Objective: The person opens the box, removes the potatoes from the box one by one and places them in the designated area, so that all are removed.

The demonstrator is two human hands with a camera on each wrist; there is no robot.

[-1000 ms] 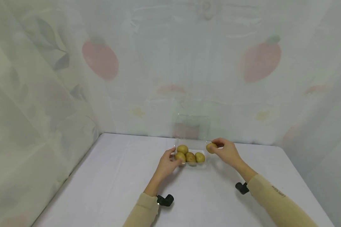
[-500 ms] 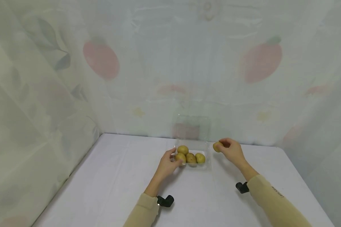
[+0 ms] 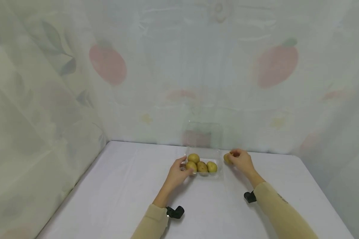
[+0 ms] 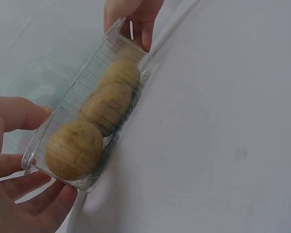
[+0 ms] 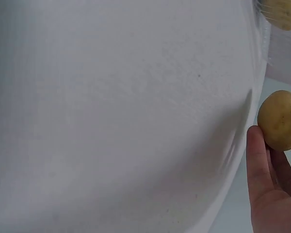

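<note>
Right grip: the right hand pinches a single potato between thumb and fingers — in the right wrist view the potato sits at the right edge of the frame, against the thumb.
Left grip: the left hand curls round the near left corner of a clear plastic clamshell tray; in the left wrist view its thumb and fingers clasp the tray's end at lower left.
Held potato: just right of the tray, outside it, low over the table.
Tray: centre of the head view, lid standing open behind it, four potatoes inside — three in a front row, one behind at the left.
Table: white surface across the lower frame.
Backdrop: pale curtain printed with pink fruit and leaves.
</note>
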